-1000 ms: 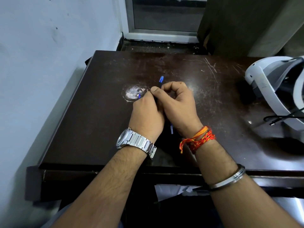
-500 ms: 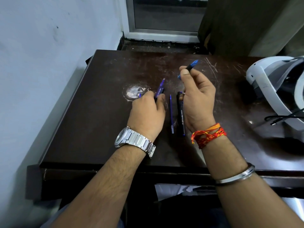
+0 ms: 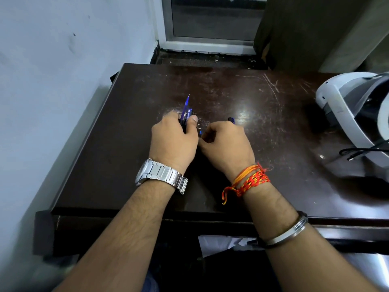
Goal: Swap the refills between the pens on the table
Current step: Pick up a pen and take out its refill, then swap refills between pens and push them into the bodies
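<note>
L hand (image 3: 173,139) was down near the middle of the bench (image 3: 126,165), grip wrapped round a blue pen barrel (image 3: 186,114), thumb pressed on its side. The barrel angled up and away from me w/ the pointed tip (image 3: 188,97) clear of the fist, I'd guess so the open end stayed reachable for a refill.

R hand (image 3: 226,142) sat just beside it, knuckles up, fingers curled under. A small blue bit (image 3: 231,119) poked out past the far side of the fist and another speck of blue (image 3: 200,132) showed at the thumb side, so the grip was closed on something thin and blue. Pen part or refill, couldn't tell; the hand hid the rest. Any loose refill or 2nd barrel on the bench was hidden under the hands too.

Both wrists rested low on the bench, prob. for steadiness w/ parts this thin. A white headset (image 3: 345,114) w/ a black cable (image 3: 357,152) lay well apart at the right edge, out of the way.

My read: mid-swap, pens apart, nothing reassembled yet. Next move would need fine alignment of refill to barrel.
</note>
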`<move>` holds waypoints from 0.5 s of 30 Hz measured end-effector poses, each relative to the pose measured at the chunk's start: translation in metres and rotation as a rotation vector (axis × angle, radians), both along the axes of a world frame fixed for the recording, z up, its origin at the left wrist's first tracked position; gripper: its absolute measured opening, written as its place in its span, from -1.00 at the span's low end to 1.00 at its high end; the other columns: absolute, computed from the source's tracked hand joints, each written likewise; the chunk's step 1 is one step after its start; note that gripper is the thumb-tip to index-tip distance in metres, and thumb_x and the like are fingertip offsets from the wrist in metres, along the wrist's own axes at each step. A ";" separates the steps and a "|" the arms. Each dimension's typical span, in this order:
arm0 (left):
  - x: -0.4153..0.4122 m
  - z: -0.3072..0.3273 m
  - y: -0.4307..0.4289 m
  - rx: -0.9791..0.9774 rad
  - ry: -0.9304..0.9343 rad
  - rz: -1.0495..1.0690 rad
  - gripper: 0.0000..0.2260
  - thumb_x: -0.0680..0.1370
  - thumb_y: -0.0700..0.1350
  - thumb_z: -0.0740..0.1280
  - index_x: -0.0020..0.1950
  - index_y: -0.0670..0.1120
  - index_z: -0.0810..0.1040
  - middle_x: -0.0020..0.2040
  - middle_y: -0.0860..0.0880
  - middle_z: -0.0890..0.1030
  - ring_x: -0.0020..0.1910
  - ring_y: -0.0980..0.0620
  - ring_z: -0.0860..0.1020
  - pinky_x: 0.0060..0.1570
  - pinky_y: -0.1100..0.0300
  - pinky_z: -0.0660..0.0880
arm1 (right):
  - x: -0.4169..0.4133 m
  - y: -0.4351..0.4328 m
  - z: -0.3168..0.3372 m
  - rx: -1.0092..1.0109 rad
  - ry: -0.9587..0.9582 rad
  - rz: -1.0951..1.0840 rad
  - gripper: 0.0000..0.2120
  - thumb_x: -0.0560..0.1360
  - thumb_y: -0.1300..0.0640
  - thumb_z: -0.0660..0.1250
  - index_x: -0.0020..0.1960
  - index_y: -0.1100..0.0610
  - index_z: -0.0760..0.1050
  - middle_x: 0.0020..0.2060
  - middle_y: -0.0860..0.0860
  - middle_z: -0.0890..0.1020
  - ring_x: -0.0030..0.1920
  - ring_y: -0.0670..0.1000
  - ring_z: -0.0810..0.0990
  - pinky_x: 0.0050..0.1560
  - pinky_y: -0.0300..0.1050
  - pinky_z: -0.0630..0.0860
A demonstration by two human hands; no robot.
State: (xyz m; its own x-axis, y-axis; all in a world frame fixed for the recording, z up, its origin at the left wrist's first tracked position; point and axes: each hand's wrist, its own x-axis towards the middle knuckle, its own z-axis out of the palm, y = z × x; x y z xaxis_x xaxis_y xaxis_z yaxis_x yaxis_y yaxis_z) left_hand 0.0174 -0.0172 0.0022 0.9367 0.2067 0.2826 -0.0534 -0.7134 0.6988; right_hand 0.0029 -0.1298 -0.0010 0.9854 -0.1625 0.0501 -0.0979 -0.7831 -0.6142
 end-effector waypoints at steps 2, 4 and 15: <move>0.000 0.000 0.001 0.006 0.033 0.001 -0.64 0.55 0.07 0.30 -0.37 -0.01 0.29 -0.33 -0.01 0.49 -0.30 -0.06 0.43 -0.34 0.20 0.21 | -0.001 0.002 0.001 -0.029 0.011 0.024 -0.84 0.43 -0.02 0.37 -0.12 0.06 0.62 -0.19 0.05 0.68 -0.10 0.15 0.65 -0.07 0.01 0.63; -0.001 0.001 0.001 -0.003 0.054 -0.005 -0.64 0.55 0.08 0.31 -0.36 -0.01 0.30 -0.38 0.01 0.46 -0.30 -0.07 0.46 -0.33 0.17 0.25 | -0.001 0.002 0.001 -0.064 -0.008 0.035 -0.82 0.44 -0.03 0.35 -0.11 0.07 0.63 -0.19 0.06 0.68 -0.11 0.17 0.66 -0.08 0.04 0.63; -0.003 0.002 -0.002 -0.004 0.054 -0.091 -0.65 0.53 0.00 0.34 -0.38 -0.02 0.30 -0.46 0.10 0.39 -0.46 0.06 0.35 -0.42 0.22 0.22 | 0.008 0.002 0.003 0.471 -0.170 -0.097 -0.74 0.49 -0.05 0.32 -0.27 0.06 0.62 -0.39 -0.09 0.67 -0.31 -0.11 0.62 -0.21 -0.19 0.52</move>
State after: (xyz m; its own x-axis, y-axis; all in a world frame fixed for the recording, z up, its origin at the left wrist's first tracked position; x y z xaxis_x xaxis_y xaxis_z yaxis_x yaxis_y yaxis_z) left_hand 0.0146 -0.0193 0.0041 0.9656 0.1207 0.2304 -0.0802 -0.7044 0.7052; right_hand 0.0105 -0.1276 0.0022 0.9489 -0.2966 0.1079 -0.0243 -0.4096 -0.9119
